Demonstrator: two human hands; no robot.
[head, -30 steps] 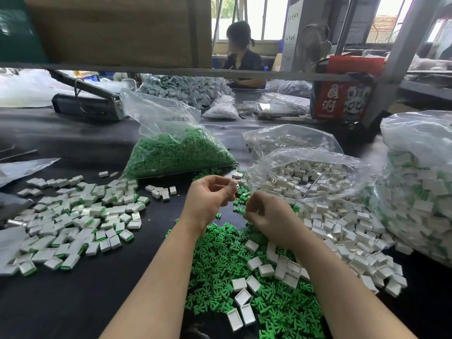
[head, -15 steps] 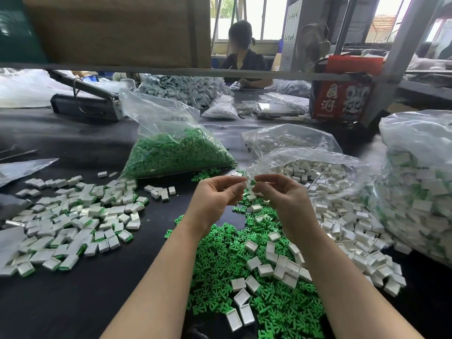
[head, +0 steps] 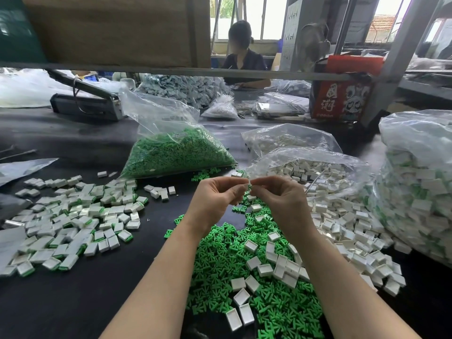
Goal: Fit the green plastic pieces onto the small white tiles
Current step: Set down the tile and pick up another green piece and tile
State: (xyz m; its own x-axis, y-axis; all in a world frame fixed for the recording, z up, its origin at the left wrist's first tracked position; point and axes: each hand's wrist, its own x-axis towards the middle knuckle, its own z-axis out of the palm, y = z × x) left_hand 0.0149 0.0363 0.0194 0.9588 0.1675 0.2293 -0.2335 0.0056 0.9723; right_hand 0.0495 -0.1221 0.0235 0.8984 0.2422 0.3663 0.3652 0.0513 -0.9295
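Black table (head: 73, 302) strewn with parts, and now both hands have come up off the green plastic pieces (head: 244, 270): left hand (head: 215, 199) and right hand (head: 281, 199) meet fingertip to fingertip, pinching a white tile (head: 249, 183) between them, probably mid-fit.

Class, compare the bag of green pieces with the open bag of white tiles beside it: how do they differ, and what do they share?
The bag of green pieces holds only green parts; the bag of white tiles holds only white ones. The green bag forms a tall mound with its plastic standing up; the white bag lies lower, with tiles spilling onto the table. Both are clear plastic and rest on the dark table.
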